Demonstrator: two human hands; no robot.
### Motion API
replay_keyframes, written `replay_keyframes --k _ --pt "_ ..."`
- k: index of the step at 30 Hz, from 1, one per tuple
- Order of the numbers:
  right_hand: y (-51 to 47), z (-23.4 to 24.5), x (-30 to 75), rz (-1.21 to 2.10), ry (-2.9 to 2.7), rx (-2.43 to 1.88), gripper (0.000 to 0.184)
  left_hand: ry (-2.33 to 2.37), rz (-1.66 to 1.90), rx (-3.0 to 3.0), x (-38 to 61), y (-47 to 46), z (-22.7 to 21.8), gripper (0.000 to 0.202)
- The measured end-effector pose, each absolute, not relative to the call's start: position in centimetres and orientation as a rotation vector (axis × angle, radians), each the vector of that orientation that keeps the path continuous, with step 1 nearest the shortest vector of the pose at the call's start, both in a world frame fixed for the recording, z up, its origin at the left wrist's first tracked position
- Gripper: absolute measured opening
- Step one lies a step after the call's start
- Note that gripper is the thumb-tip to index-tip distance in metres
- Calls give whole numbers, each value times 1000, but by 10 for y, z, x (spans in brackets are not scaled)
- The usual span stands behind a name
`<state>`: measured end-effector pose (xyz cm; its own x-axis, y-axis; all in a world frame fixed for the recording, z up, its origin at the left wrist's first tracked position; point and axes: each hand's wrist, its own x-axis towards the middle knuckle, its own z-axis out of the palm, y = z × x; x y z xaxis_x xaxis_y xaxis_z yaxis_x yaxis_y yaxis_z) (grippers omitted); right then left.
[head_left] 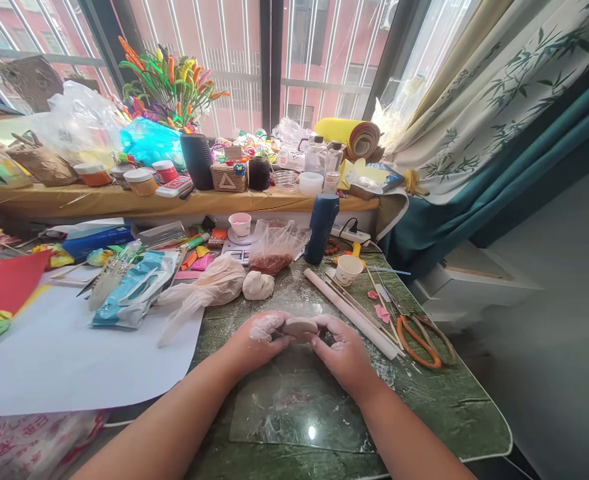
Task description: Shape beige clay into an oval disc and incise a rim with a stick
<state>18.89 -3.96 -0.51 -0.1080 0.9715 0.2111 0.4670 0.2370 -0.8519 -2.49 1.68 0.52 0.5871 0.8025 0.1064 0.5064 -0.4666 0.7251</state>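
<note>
Between both hands, above the table, is a flat, rounded piece of grey-beige clay. My left hand grips its left edge, thumb in front, with white powder over the back of the hand. On the opposite edge, the fingers and thumb of my right hand pinch the same piece. A clear sheet with white smears lies under the hands. Just beyond them sits a lump of pale clay, beside a crumpled plastic bag. The fingers' far sides are hidden.
A white rolling pin, thin sticks and orange-handled scissors lie at the right. Behind stand a paper cup, a dark blue bottle and a bag of brown material. White paper and a wipes pack lie left.
</note>
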Motion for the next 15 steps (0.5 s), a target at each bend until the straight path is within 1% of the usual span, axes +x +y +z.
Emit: replay_keyframes --k 7,10,12,15 --pt "-38 -5 190 785 -1693 -1424 13 1015 609 2177 -25 20 6 27" --pt "-37 -6 190 873 -1661 -1420 12 1018 599 2202 -26 20 5 18" --pt "-37 -6 190 915 -1638 -1410 14 1029 601 2195 -27 19 5 14" --pt "-37 -6 189 840 -1635 -1414 22 1052 622 2173 -27 18 5 22"
